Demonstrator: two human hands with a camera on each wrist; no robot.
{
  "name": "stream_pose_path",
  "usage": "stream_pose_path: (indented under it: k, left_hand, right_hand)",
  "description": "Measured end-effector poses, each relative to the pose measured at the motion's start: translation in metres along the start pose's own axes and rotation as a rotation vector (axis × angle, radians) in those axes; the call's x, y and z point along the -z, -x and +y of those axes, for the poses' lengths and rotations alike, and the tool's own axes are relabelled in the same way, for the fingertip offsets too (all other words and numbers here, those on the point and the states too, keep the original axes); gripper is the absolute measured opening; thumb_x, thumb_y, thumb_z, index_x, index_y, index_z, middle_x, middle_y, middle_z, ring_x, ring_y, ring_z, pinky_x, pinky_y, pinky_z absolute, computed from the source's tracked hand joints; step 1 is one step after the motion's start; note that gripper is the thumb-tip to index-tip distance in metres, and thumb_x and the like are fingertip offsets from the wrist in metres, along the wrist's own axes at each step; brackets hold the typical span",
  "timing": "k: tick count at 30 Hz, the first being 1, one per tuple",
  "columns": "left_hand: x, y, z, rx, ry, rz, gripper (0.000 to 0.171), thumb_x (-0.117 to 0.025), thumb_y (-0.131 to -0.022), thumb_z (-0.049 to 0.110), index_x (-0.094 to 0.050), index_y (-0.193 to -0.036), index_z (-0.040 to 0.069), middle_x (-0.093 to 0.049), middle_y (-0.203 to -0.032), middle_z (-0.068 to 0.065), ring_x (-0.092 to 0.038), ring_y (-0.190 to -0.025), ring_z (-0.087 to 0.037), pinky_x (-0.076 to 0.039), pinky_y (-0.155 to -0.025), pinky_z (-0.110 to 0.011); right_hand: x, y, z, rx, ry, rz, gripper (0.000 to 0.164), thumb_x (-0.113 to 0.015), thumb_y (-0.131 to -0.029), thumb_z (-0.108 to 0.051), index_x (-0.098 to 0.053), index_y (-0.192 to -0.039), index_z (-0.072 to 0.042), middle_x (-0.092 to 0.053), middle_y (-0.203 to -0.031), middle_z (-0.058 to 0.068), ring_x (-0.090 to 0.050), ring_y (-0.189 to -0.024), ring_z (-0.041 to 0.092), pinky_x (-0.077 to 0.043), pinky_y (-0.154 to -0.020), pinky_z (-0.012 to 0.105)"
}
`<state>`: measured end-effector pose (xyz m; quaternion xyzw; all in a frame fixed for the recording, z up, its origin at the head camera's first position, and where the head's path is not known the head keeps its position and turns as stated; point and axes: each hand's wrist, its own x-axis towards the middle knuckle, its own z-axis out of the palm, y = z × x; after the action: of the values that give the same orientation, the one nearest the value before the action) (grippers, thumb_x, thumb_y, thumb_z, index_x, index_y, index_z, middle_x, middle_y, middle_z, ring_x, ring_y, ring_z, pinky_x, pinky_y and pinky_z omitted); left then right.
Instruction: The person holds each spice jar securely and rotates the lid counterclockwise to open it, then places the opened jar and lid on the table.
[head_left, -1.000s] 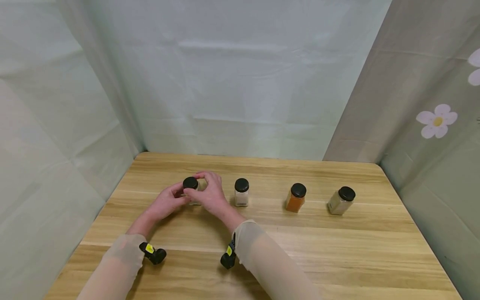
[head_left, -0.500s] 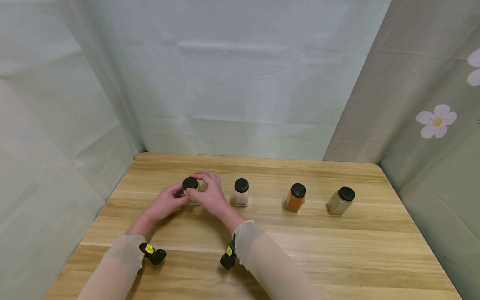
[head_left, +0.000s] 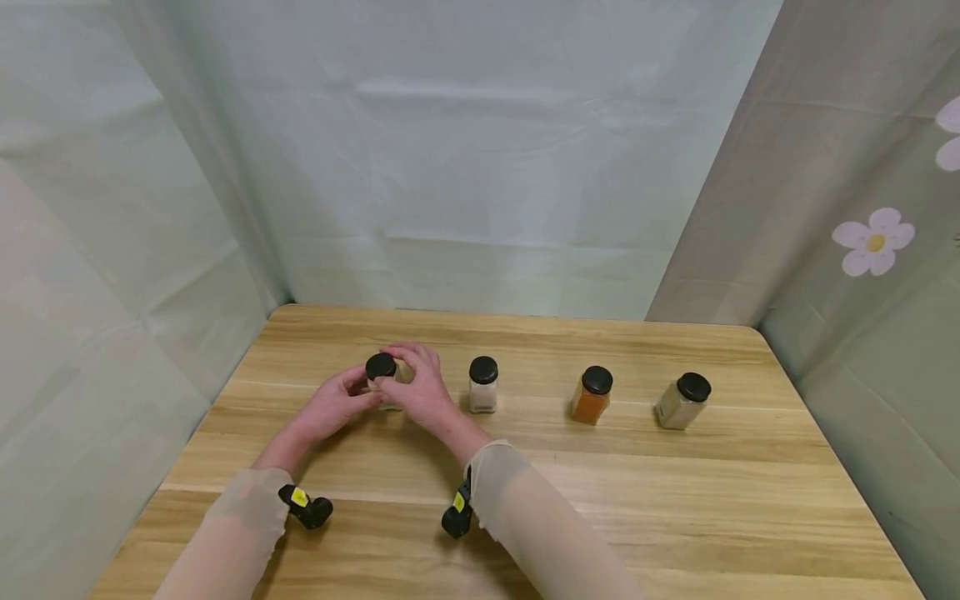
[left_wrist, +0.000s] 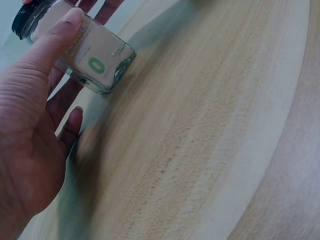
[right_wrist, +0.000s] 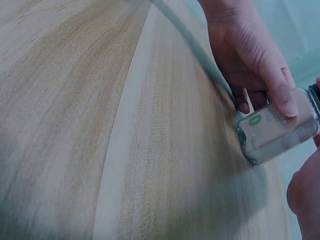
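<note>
A glass spice jar point(left_wrist: 95, 52) of pale powder, with a black lid point(head_left: 381, 365), stands upright at the table's left in the head view. My left hand point(head_left: 335, 404) grips its body, the thumb flat over the printed label and the other fingers behind. My right hand point(head_left: 423, 390) reaches round the lid from the right, fingers at the back and thumb at the front. In the right wrist view the jar appears tilted by the camera angle, and only part of my right hand point(right_wrist: 306, 192) shows at the edge.
Three more black-lidded jars stand to the right on the wooden table point(head_left: 675, 517): one with white contents point(head_left: 483, 393), one with orange powder point(head_left: 589, 406), one with beige powder point(head_left: 678, 410). A pale curtain point(head_left: 480, 167) hangs behind the table.
My right fingers have shifted slightly left behind the lid, while the thumb has slid slightly right at its front. The left hand and the other jars stay put.
</note>
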<state>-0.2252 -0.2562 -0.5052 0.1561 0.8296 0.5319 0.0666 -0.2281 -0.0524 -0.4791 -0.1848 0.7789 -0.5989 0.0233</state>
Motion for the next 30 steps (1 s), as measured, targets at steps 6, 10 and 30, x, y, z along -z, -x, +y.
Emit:
stream_pose_path:
  k: [6, 10, 30]
  left_hand:
    - [-0.0003, 0.0008, -0.0007, -0.011, -0.009, 0.011, 0.048, -0.072, -0.098, 0.023, -0.059, -0.142, 0.008, -0.059, -0.141, -0.013, -0.052, -0.129, -0.022, -0.045, -0.096, -0.02]
    - [-0.0004, 0.0019, 0.0003, -0.002, -0.016, 0.013, 0.047, -0.072, -0.099, 0.024, -0.059, -0.142, 0.01, -0.059, -0.142, -0.012, -0.053, -0.127, -0.022, -0.046, -0.094, -0.02]
    - [0.0006, 0.0016, -0.0012, -0.006, 0.028, -0.006, 0.052, -0.071, -0.099, 0.022, -0.055, -0.146, 0.007, -0.055, -0.146, -0.015, -0.051, -0.127, -0.022, -0.045, -0.095, -0.019]
  right_hand:
    - [-0.0008, 0.0007, 0.0003, -0.044, -0.001, 0.002, 0.067, -0.082, -0.086, -0.039, -0.056, -0.147, -0.028, -0.044, -0.148, -0.012, -0.03, -0.14, 0.01, -0.031, -0.114, 0.042]
    - [-0.0013, 0.001, 0.0002, -0.06, -0.02, 0.007, 0.069, -0.084, -0.085, -0.041, -0.054, -0.147, -0.034, -0.042, -0.148, -0.011, -0.03, -0.139, 0.009, -0.031, -0.114, 0.041]
    - [-0.0039, -0.0016, -0.0012, -0.067, -0.022, 0.076, 0.058, -0.09, -0.078, -0.043, -0.058, -0.123, -0.027, -0.049, -0.135, -0.011, -0.035, -0.134, 0.011, -0.035, -0.109, 0.04]
